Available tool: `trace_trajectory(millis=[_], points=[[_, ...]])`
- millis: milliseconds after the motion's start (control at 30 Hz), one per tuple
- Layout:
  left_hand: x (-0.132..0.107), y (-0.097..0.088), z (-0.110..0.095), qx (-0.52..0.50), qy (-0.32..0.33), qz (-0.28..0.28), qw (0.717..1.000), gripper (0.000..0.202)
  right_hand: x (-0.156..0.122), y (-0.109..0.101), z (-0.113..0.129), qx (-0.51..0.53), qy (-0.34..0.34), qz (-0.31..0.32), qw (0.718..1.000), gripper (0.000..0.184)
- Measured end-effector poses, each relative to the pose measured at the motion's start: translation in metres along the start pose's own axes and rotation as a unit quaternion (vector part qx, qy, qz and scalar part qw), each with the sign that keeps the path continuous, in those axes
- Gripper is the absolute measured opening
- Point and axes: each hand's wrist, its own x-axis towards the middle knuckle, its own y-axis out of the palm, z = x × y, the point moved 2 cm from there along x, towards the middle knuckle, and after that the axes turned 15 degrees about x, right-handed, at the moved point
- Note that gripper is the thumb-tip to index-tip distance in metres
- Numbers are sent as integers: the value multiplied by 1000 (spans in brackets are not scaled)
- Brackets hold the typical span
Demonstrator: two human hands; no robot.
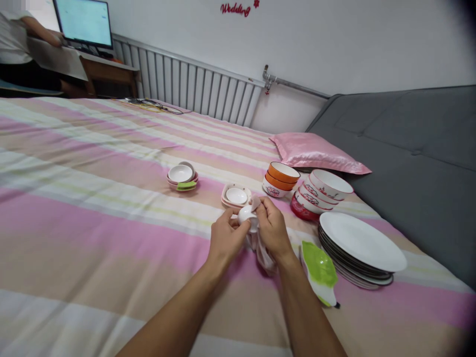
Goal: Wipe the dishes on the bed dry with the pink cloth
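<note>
Between my two hands is a small white bowl (247, 215), raised above the bed and tilted. My left hand (227, 235) grips its left side with thumb and fingers. A pale pinkish cloth (265, 258) is bunched in my right hand (273, 228), pressed against the bowl's right side, and its loose end hangs below. Just beyond my hands, a small white dish (236, 196) sits inside squarish pink-rimmed dishes (223, 199). Farther left, small round white bowls (180, 173) rest in a pile with a green-edged dish (186, 186).
Right of my hands stand orange bowls (283, 172), patterned white bowls (330, 184), a stack of large plates (362, 241) and a green leaf-shaped dish (319, 267). A pink pillow (318, 151) leans near the grey headboard (416, 129). At far left a person (18, 42) sits by a monitor (85, 22).
</note>
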Motion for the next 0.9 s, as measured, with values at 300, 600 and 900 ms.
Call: trace_trajectory(millis=[300,600,900], points=[[-1,0,-4,9,-11,10,1000,19,0,-2,1,-6,-9,-3,1000,20],[1,-1,-1,31,11,10,999,25,0,-2,2,3,-12,14,1000,19],[1,6,3,-50,55,85,994,43,2,-5,2,51,-20,-28,998,20]])
